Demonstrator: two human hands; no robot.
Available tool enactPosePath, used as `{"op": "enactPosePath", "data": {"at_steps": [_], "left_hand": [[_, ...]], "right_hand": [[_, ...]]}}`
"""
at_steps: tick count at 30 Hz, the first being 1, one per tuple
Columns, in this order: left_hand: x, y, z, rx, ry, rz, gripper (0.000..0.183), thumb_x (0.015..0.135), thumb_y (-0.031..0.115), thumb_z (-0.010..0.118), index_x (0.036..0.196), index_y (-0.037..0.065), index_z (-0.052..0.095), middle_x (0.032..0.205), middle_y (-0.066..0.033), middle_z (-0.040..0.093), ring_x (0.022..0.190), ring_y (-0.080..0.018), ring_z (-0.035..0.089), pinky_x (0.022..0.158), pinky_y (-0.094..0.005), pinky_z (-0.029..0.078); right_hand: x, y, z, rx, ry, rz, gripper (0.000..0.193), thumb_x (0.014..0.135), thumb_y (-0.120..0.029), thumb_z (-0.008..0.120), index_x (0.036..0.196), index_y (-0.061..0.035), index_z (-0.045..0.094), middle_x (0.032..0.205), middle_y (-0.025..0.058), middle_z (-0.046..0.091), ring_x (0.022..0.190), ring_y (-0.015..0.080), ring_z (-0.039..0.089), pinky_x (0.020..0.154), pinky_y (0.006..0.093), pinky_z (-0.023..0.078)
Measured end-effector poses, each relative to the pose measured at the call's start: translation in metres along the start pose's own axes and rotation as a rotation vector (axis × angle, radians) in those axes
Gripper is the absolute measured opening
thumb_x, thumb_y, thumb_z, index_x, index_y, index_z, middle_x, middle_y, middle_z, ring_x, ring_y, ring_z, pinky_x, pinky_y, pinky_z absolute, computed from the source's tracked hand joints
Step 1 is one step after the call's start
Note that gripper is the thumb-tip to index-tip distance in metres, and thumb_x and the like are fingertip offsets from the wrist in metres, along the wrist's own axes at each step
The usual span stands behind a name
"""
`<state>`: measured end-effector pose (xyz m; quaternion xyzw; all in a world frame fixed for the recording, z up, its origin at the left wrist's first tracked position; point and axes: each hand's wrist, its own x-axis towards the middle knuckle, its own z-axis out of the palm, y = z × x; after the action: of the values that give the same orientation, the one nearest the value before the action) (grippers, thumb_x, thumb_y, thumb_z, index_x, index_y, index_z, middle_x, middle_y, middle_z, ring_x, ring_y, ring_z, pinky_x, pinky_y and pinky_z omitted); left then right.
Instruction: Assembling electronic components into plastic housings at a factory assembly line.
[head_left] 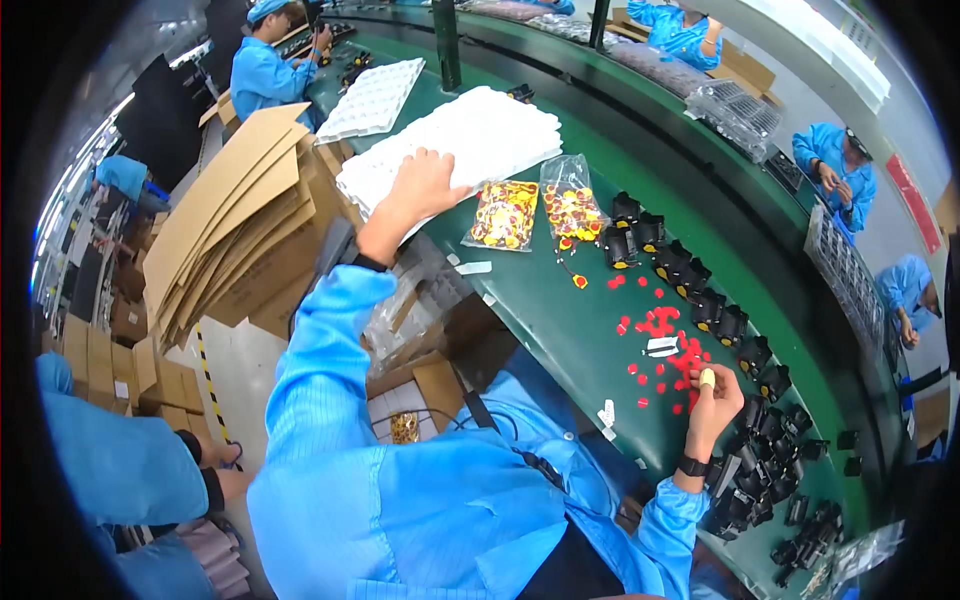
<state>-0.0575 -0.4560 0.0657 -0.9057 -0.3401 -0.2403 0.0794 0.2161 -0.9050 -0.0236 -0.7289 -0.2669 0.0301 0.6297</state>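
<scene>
My left hand point(425, 187) rests on a stack of white moulded trays point(490, 135) at the far side of the green table, its fingers spread and its thumb apart. Over the scattered small red discs point(660, 322) is my right hand point(717, 402), its fingers bent together and a yellow cover on one fingertip. Whatever lies between those fingertips is too small to make out. Two clear bags, a flat bag point(503, 215) and an upright bag point(572, 205), hold red and yellow pieces between my hands. Black device parts point(705, 305) line the table beyond the discs.
More black parts point(760, 470) are heaped right of my right wrist. Cardboard sheets point(235, 210) stand in a box at the left, and an open carton point(430, 385) sits below the table edge. Co-workers in blue, one person point(270, 70) at the far left, work around the line.
</scene>
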Motion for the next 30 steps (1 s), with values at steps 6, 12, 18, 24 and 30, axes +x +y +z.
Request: {"op": "enactPosePath", "data": {"at_steps": [6,12,18,24,30], "left_hand": [[-0.011,-0.045,0.058,0.285,-0.06,0.068,0.03,0.075,0.016,0.073,0.1,0.002,0.064,0.102,-0.0185,0.064,0.108,-0.0359,0.057,0.089,-0.0538,0.047],[-0.001,-0.034,-0.097,0.328,0.314,-0.133,0.011,0.087,0.012,0.062,0.092,0.003,0.063,0.085,-0.0219,0.066,0.078,-0.0395,0.066,0.069,-0.049,0.053],[-0.055,0.04,-0.232,0.574,0.705,-0.214,0.024,0.082,-0.001,0.061,0.107,0.0,0.06,0.1,-0.0173,0.067,0.094,-0.0385,0.064,0.079,-0.0482,0.05],[-0.001,0.047,-0.238,0.458,0.976,-0.089,0.036,0.085,-0.002,0.06,0.121,-0.001,0.061,0.117,-0.0209,0.067,0.11,-0.0387,0.063,0.092,-0.0451,0.051],[0.184,0.12,-0.232,0.042,1.029,0.501,0.016,0.083,0.0,0.056,0.099,-0.001,0.057,0.097,-0.0204,0.065,0.094,-0.0412,0.062,0.082,-0.0487,0.051]], "right_hand": [[0.005,0.008,-0.002,0.045,0.032,0.001,0.013,0.09,0.01,0.054,0.098,0.0062,0.064,0.089,0.0098,0.069,0.082,0.0165,0.07,0.071,0.027,0.057],[0.008,0.005,-0.008,0.029,0.05,0.01,0.013,0.09,0.01,0.054,0.098,0.0059,0.064,0.089,0.0094,0.069,0.082,0.016,0.07,0.073,0.027,0.056],[0.006,0.003,-0.012,0.046,0.136,-0.029,0.009,0.088,0.008,0.057,0.095,0.0069,0.063,0.085,0.0077,0.068,0.076,0.0132,0.068,0.069,0.0268,0.056],[0.002,0.007,-0.006,-0.018,0.111,-0.086,0.011,0.083,0.004,0.062,0.093,0.0038,0.067,0.075,0.0066,0.068,0.069,0.0108,0.066,0.063,0.0262,0.052],[0.002,-0.01,-0.008,-0.091,0.1,-0.151,0.014,0.08,0.004,0.064,0.093,0.0045,0.066,0.076,0.0118,0.07,0.068,0.0132,0.067,0.063,0.0268,0.053]]}}
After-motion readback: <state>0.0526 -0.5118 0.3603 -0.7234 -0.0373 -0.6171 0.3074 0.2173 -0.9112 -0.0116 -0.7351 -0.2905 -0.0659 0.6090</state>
